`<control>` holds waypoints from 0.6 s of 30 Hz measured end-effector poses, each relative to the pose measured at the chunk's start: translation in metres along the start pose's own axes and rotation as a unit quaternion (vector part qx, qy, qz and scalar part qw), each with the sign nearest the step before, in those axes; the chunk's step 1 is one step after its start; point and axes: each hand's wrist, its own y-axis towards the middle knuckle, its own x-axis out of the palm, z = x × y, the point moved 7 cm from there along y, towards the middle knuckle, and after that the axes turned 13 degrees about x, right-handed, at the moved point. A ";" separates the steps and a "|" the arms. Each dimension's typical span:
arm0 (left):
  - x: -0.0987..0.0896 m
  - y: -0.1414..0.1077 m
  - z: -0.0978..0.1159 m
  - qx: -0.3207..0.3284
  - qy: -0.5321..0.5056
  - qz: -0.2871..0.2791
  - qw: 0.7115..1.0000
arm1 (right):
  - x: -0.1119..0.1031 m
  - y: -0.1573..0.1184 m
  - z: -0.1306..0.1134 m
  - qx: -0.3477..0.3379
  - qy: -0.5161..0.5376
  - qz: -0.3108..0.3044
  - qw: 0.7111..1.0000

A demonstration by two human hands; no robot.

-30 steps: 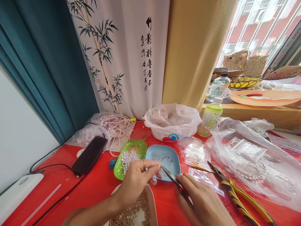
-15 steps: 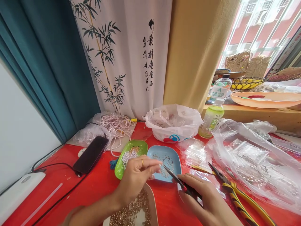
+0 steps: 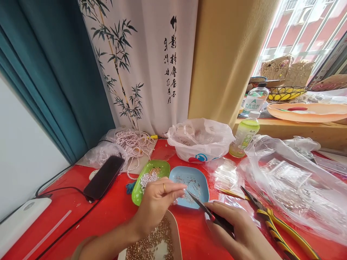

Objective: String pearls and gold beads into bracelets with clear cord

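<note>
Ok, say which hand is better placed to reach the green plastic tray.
Left, probably: the left hand, though pinching something small, is nearer the green plastic tray; the right hand, farther off, grips slender black-handled pliers.

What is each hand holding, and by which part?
The right hand holds slim-nosed pliers by the dark handles; what the left hand pinches, if anything, is too small to tell.

Daylit curtained corner

The red table [image 3: 100, 224] is backed at its far edge by a bamboo-printed white curtain [image 3: 154, 68], flanked by a teal curtain [image 3: 56, 76] and a tan curtain [image 3: 225, 54]. A barred window [image 3: 294, 38] is set over a wooden ledge [image 3: 279, 127] beyond the far right corner. Past the left edge, a pale wall [image 3: 23, 144] is seen.
</note>
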 end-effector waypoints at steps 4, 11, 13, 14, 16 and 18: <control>0.000 0.000 0.000 0.000 -0.003 -0.002 1.000 | 0.000 0.000 0.000 0.002 0.004 0.003 1.000; 0.000 -0.001 0.001 0.019 0.016 -0.006 1.000 | 0.001 0.001 0.002 0.013 0.006 -0.014 1.000; 0.001 0.000 0.002 0.028 0.021 -0.010 0.999 | 0.002 0.001 0.002 0.015 0.003 -0.016 1.000; 0.001 0.000 0.004 0.037 0.026 -0.013 0.999 | 0.001 0.001 0.002 0.016 0.003 -0.016 1.000; 0.001 0.002 0.008 0.060 0.035 -0.017 0.997 | 0.001 0.001 0.002 0.017 0.006 -0.018 1.000; 0.001 0.002 0.010 0.071 0.039 -0.018 0.997 | 0.002 0.001 0.003 0.017 0.010 -0.018 1.000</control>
